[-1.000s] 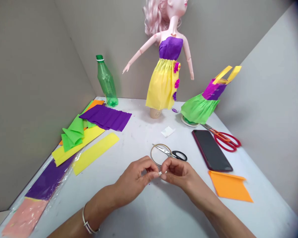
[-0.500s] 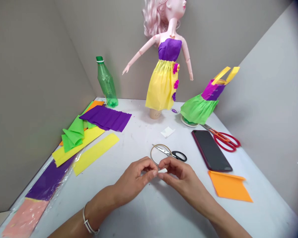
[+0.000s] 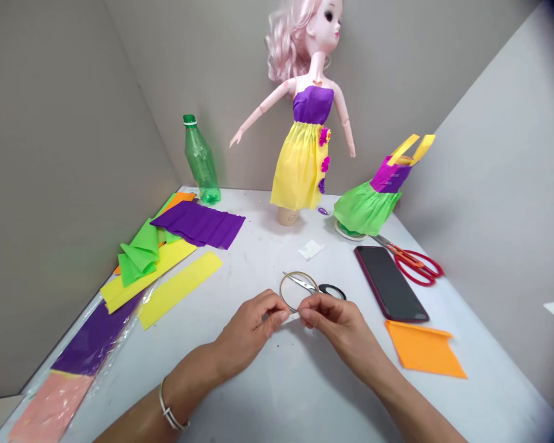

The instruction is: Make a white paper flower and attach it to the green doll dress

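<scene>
Strip (image 3: 291, 319) — small, white — is pinched in both left hand (image 3: 249, 326) and right hand (image 3: 336, 321), right by the ring (image 3: 300, 272). Looks like fiddly handling; next move probably wants a light, steady grip.

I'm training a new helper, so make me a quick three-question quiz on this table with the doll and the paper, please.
1. True or false: the doll wears a purple top and a yellow skirt.

2. Which of these lies nearest the right hand?
A. The green bottle
B. The purple paper
C. The black-handled scissors

3. What shows between the fingertips of the right hand and those of the left hand?

Key: 1. True. 2. C. 3. A small white strip.
</scene>
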